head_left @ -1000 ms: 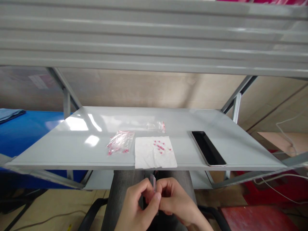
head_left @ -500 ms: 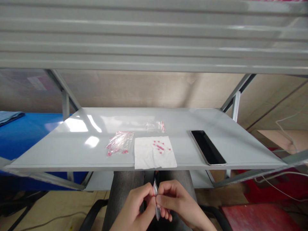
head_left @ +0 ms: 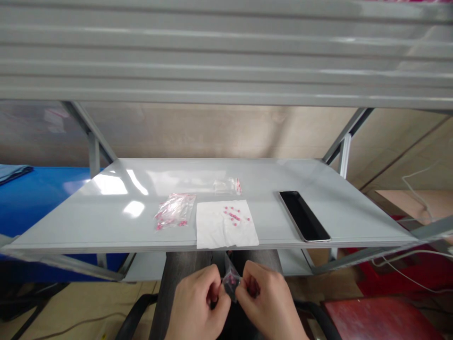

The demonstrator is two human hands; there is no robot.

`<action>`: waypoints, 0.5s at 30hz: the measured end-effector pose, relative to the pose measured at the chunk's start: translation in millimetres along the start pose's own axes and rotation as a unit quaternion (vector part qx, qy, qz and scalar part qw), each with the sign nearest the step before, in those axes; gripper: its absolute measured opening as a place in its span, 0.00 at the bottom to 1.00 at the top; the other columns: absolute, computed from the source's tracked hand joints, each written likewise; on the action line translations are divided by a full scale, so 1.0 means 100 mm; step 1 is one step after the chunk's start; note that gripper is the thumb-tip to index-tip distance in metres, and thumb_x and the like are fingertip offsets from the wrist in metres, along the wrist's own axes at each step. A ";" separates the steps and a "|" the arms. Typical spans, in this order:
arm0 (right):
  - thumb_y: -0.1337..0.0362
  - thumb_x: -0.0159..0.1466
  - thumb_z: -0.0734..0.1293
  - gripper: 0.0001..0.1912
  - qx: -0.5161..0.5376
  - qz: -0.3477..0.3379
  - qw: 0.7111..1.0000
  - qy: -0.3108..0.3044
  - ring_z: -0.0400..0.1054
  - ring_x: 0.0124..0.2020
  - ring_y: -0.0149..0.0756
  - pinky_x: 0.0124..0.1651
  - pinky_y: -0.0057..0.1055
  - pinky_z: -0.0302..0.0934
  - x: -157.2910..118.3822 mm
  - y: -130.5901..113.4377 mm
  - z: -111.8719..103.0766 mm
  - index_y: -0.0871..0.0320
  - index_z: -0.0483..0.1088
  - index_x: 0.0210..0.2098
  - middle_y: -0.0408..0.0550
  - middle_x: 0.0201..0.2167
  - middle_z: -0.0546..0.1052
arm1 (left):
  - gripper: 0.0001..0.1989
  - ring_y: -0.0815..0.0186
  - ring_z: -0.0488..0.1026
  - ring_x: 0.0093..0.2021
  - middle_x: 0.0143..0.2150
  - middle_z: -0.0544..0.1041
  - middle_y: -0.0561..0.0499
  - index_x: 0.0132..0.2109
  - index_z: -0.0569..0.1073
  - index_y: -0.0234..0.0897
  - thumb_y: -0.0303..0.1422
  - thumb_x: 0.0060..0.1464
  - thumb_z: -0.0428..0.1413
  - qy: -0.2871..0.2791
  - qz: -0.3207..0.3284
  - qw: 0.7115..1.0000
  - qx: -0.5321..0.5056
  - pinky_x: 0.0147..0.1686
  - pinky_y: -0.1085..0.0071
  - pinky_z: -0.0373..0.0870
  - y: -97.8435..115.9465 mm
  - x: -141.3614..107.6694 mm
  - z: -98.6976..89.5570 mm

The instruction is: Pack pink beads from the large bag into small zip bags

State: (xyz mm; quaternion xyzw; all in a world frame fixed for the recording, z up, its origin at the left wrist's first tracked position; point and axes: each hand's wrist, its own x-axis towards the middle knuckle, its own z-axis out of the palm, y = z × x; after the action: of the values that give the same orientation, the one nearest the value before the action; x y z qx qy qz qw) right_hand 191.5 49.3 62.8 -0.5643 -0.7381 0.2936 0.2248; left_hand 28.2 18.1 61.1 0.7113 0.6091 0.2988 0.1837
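Between my hands, over my lap and below the table's front edge, is a small clear zip bag with something pink inside. My left hand pinches one side of it between thumb and bent fingers. The other side is gripped the same way by my right hand. On the table ahead lies a white tissue with several small pink beads scattered on it. Left of the tissue are filled zip bags holding pink beads. Behind it sits a clear, flat zip bag with a red edge.
A black-screened tablet or phone lies on the right of the grey table. A grey ribbed panel hangs low above. To the left is a blue surface; a red stool stands at lower right.
My hands have moved slightly apart and turned knuckles up. The bag between them, edge-on before, is now spread so that its pink contents show.
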 end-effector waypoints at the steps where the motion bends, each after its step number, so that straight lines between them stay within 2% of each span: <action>1: 0.71 0.53 0.63 0.11 0.011 0.004 1.000 -0.006 0.56 0.21 0.29 0.25 0.26 0.43 0.01 -0.01 -0.02 0.56 0.56 0.20 0.39 0.18 0.63 | 0.08 0.67 0.68 0.23 0.23 0.67 0.55 0.28 0.59 0.41 0.26 0.51 0.50 0.020 0.020 0.999 -0.024 0.24 0.73 0.63 0.00 0.00 -0.03; 2: 0.71 0.53 0.63 0.11 0.028 0.007 0.999 -0.013 0.56 0.21 0.28 0.25 0.26 0.43 0.01 -0.02 -0.04 0.56 0.56 0.20 0.38 0.17 0.63 | 0.04 0.64 0.72 0.28 0.28 0.71 0.53 0.31 0.63 0.40 0.26 0.51 0.51 0.036 0.046 0.997 -0.055 0.28 0.71 0.68 0.00 0.00 -0.05; 3: 0.71 0.53 0.62 0.10 0.047 0.009 0.999 -0.021 0.56 0.20 0.28 0.25 0.26 0.44 0.01 -0.03 -0.05 0.56 0.56 0.19 0.38 0.17 0.63 | 0.06 0.61 0.75 0.36 0.35 0.74 0.49 0.38 0.67 0.40 0.27 0.51 0.51 0.043 0.074 0.992 -0.088 0.35 0.68 0.73 0.00 0.00 -0.06; 5: 0.71 0.53 0.62 0.09 0.084 0.010 0.996 -0.030 0.56 0.20 0.28 0.24 0.25 0.44 0.01 -0.05 -0.06 0.56 0.57 0.19 0.38 0.17 0.63 | 0.25 0.54 0.74 0.54 0.55 0.74 0.42 0.55 0.66 0.40 0.26 0.49 0.53 0.029 0.123 0.984 -0.128 0.51 0.60 0.73 -0.03 -0.02 -0.05; 7: 0.72 0.52 0.61 0.09 0.115 0.006 0.993 -0.038 0.56 0.20 0.27 0.24 0.25 0.44 0.01 -0.06 -0.06 0.56 0.57 0.20 0.38 0.17 0.62 | 0.42 0.48 0.65 0.65 0.66 0.65 0.40 0.67 0.56 0.41 0.23 0.44 0.56 0.004 0.147 0.981 -0.126 0.62 0.52 0.66 -0.06 -0.03 0.02; 9: 0.73 0.52 0.61 0.08 0.138 -0.001 0.989 -0.054 0.55 0.20 0.27 0.24 0.25 0.44 0.00 -0.08 -0.06 0.56 0.57 0.20 0.37 0.17 0.62 | 0.47 0.47 0.64 0.66 0.67 0.65 0.41 0.69 0.53 0.44 0.21 0.41 0.57 -0.002 0.150 0.981 -0.119 0.64 0.49 0.63 -0.09 -0.04 0.12; 12: 0.73 0.51 0.61 0.09 0.129 0.004 0.990 -0.062 0.55 0.20 0.27 0.24 0.25 0.44 0.00 -0.09 -0.08 0.56 0.57 0.19 0.37 0.17 0.62 | 0.39 0.51 0.70 0.60 0.59 0.73 0.45 0.62 0.62 0.46 0.21 0.41 0.59 0.033 0.144 0.978 -0.146 0.61 0.51 0.68 -0.12 -0.01 0.22; 15: 0.73 0.51 0.62 0.10 0.093 0.024 0.994 -0.044 0.55 0.20 0.27 0.25 0.26 0.43 0.02 -0.10 -0.11 0.56 0.57 0.19 0.37 0.17 0.61 | 0.31 0.54 0.75 0.55 0.52 0.77 0.47 0.56 0.68 0.45 0.21 0.43 0.60 0.063 0.142 0.975 -0.156 0.58 0.54 0.71 -0.14 0.03 0.24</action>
State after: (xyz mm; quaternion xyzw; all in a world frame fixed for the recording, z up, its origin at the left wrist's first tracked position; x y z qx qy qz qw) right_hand 191.3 51.1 77.8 -0.5449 -0.7034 0.3907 0.2359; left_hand 33.8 26.4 35.1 0.7329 0.4582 0.4574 0.2090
